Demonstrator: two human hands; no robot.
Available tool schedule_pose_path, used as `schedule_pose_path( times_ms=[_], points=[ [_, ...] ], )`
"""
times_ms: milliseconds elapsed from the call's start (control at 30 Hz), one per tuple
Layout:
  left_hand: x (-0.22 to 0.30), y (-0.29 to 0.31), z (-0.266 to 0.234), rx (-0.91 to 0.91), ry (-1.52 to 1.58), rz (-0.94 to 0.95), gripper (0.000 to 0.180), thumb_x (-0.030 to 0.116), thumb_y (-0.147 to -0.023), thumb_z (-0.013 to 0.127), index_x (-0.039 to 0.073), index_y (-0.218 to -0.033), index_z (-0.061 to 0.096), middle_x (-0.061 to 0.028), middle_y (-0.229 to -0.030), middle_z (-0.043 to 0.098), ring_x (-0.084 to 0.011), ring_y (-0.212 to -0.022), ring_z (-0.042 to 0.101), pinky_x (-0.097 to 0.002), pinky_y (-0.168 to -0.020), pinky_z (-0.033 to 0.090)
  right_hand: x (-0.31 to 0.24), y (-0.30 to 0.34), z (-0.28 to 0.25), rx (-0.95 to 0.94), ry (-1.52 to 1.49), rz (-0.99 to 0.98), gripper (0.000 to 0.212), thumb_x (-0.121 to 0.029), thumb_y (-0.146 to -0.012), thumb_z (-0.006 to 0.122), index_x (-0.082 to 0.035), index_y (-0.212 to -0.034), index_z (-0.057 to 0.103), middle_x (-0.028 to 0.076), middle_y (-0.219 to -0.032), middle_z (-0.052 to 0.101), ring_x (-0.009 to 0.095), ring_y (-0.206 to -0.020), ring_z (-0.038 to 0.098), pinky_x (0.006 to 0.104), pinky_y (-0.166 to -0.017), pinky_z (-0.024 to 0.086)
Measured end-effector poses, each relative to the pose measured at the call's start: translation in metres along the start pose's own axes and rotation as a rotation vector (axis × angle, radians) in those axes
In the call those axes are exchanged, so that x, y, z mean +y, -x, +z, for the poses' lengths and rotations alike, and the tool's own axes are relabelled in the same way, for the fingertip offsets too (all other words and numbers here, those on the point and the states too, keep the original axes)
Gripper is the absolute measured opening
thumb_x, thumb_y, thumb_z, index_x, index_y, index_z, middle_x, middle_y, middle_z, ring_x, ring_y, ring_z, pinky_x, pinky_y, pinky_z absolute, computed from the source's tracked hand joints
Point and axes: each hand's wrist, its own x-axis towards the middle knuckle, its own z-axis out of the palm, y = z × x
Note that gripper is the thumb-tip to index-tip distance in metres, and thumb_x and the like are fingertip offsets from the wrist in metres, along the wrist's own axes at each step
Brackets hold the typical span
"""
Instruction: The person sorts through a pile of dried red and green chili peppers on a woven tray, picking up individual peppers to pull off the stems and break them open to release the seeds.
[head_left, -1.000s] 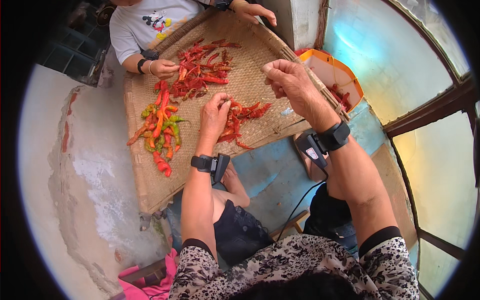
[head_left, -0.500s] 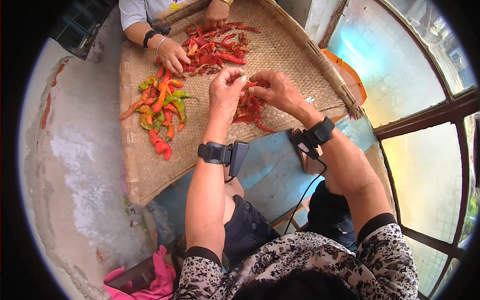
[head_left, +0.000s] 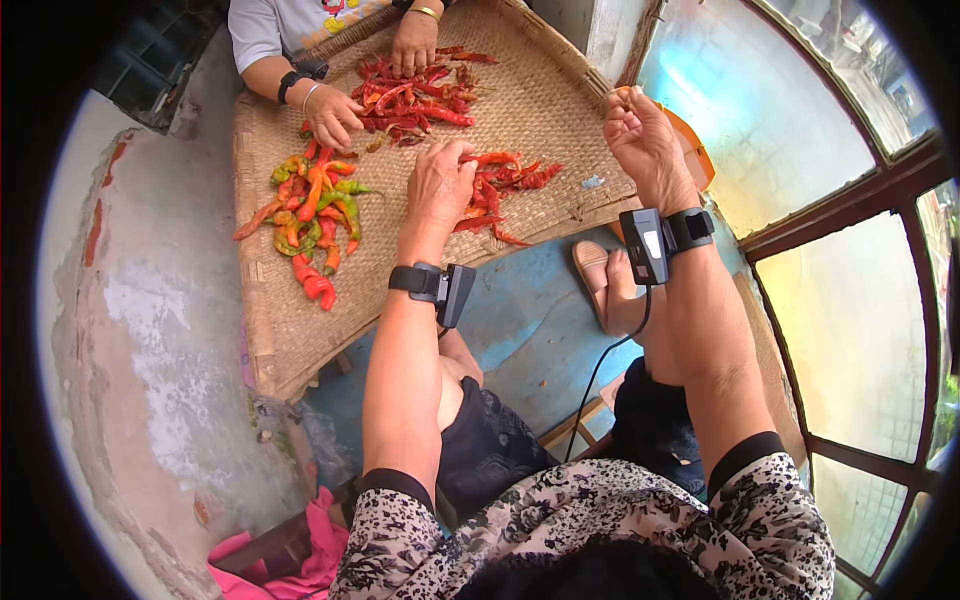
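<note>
My left hand (head_left: 438,190) is closed over the woven tray (head_left: 570,130), its fingertips on the end of a red chili pepper (head_left: 492,158). Just beyond it lies a small group of red chilies (head_left: 490,205). My right hand (head_left: 645,140) is raised at the tray's right edge, beside an orange-rimmed container (head_left: 697,150). Its fingers are pinched together near a small orange-brown bit, too small to name. To the left lies a pile of green, orange and red peppers (head_left: 315,215). A larger pile of dried red chilies (head_left: 420,100) sits at the far side.
Across the tray, another person's hands (head_left: 335,118) work at the far chili pile. A plastered wall (head_left: 150,300) stands on the left, framed window panes (head_left: 840,320) on the right. A black cable (head_left: 600,400) hangs from my right wrist device. Pink cloth (head_left: 320,550) lies lower left.
My hands have moved apart. The right hand went right and up to the orange-rimmed container, while the left stayed over the tray. The other person's far hand shifted slightly left.
</note>
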Motion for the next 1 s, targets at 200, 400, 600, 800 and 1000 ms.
schedule_pose_path(
  times_ms=[200,400,600,800,1000],
  points=[
    [0.013,0.000,0.015,-0.079,-0.350,0.107,0.018,0.012,-0.079,0.063,0.003,-0.094,0.061,-0.0130,-0.099,0.059,-0.0335,-0.095,0.052,-0.0412,-0.085,0.044,0.007,0.004,0.004,0.109,0.149,0.068,0.021,-0.023,-0.091,0.056,-0.002,-0.094,0.054,0.010,-0.083,0.062,0.014,-0.067,0.056,0.0234,-0.056,0.046],
    [0.039,-0.008,-0.004,0.083,-0.197,0.216,0.013,0.008,-0.079,0.062,0.005,-0.092,0.059,-0.0114,-0.089,0.062,-0.0324,-0.086,0.053,-0.0414,-0.076,0.044,0.042,0.020,0.020,-0.407,1.844,-0.726,0.033,-0.028,-0.081,0.064,0.001,-0.098,0.063,0.020,-0.088,0.063,0.037,-0.088,0.060,0.0424,-0.076,0.049],
    [0.054,-0.001,-0.005,0.032,-0.107,0.309,0.017,0.010,-0.080,0.063,0.006,-0.096,0.058,-0.0116,-0.091,0.062,-0.0315,-0.087,0.054,-0.0415,-0.079,0.043,0.045,0.012,0.027,-0.537,1.814,-0.430,0.024,-0.025,-0.081,0.063,-0.001,-0.085,0.066,0.021,-0.079,0.064,0.038,-0.078,0.062,0.0442,-0.069,0.050],
    [0.030,0.000,-0.013,-0.033,-0.170,0.158,0.034,0.006,-0.080,0.062,0.005,-0.114,0.055,-0.0128,-0.106,0.060,-0.0329,-0.096,0.053,-0.0412,-0.085,0.044,0.006,-0.003,0.024,-0.038,1.092,-0.220,0.025,-0.024,-0.090,0.058,0.000,-0.085,0.062,0.004,-0.066,0.059,0.011,-0.056,0.051,0.0264,-0.048,0.040],
    [0.029,0.002,0.020,-0.138,-0.233,0.331,0.032,0.002,-0.077,0.060,0.011,-0.108,0.059,-0.0092,-0.111,0.056,-0.0303,-0.104,0.050,-0.0397,-0.086,0.044,-0.023,-0.017,-0.002,0.236,-0.218,-0.133,0.027,-0.027,-0.093,0.054,0.000,-0.095,0.051,0.010,-0.080,0.059,0.014,-0.064,0.052,0.0242,-0.054,0.045]
  ],
)
